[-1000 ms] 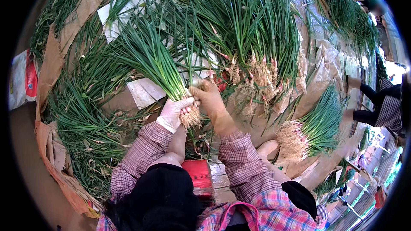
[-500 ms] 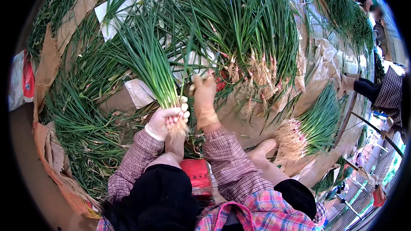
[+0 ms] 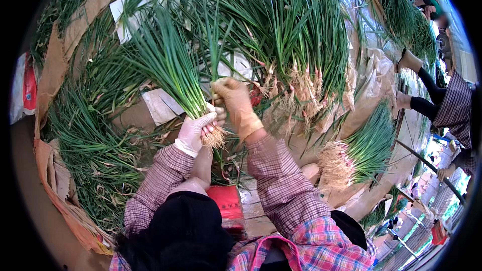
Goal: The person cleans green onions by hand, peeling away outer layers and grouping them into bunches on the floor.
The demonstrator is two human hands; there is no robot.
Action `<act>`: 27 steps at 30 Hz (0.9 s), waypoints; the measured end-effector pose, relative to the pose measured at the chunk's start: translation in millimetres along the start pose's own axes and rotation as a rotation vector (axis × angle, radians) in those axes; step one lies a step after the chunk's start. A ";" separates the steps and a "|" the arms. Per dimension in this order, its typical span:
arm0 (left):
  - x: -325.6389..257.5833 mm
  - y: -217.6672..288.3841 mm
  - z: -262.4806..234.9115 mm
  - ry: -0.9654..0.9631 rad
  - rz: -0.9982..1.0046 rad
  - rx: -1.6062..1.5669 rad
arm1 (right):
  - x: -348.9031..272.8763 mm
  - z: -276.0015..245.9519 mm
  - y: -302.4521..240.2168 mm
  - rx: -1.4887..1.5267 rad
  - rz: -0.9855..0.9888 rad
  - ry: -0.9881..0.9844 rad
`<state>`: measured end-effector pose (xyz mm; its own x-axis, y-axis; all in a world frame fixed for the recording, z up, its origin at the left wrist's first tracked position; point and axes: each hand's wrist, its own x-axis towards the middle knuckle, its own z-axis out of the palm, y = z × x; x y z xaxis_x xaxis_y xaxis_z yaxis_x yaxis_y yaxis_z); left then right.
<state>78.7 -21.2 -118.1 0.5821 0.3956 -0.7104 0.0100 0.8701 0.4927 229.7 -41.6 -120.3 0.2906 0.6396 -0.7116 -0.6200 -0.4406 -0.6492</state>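
My left hand (image 3: 197, 129), in a pale thin glove, is closed round a bunch of scallions (image 3: 173, 65). Their pinkish bulbs and straw-coloured roots stick out below the fist, and the long green leaves fan up and to the left. Close beside it, my right hand (image 3: 235, 103), in a yellowish glove, pinches a thin green scallion stalk (image 3: 215, 62) whose leaves rise from the fingertips. What lies inside the right palm is hidden. Just beyond my right hand lies a large heap of rooted scallions (image 3: 306, 35) with dangling roots.
A sorted bundle of scallions (image 3: 359, 153) lies to the right, roots toward me. Loose leaves (image 3: 90, 145) cover the left side, bordered by brown sacking (image 3: 52, 95). A red box-like thing (image 3: 226, 208) sits between my legs. At far right, another person's legs (image 3: 427, 88) show.
My right hand has closed in on the stalk and tilted left, its fingers now at the bunch's side. The left hand's bunch has shifted slightly. The other person's legs at far right have moved.
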 end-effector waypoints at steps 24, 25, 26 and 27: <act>-19.2 10.8 0.5 -0.011 -0.041 -0.033 | -21.4 -5.3 -30.8 -0.123 0.129 -0.136; -18.4 8.4 1.6 -0.020 -0.028 -0.046 | -19.8 -1.2 -8.6 -0.427 -0.272 0.003; -23.3 13.4 4.2 -0.024 -0.004 -0.049 | -18.0 7.2 6.3 -0.716 -0.682 0.141; -26.5 12.4 -0.4 -0.014 0.012 -0.057 | -20.4 19.1 12.8 -0.702 -0.846 0.227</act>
<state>63.1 -20.7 -93.4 0.5929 0.4026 -0.6974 -0.0432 0.8807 0.4717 201.9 -48.2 -109.0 0.5944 0.8030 0.0438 0.3671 -0.2225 -0.9032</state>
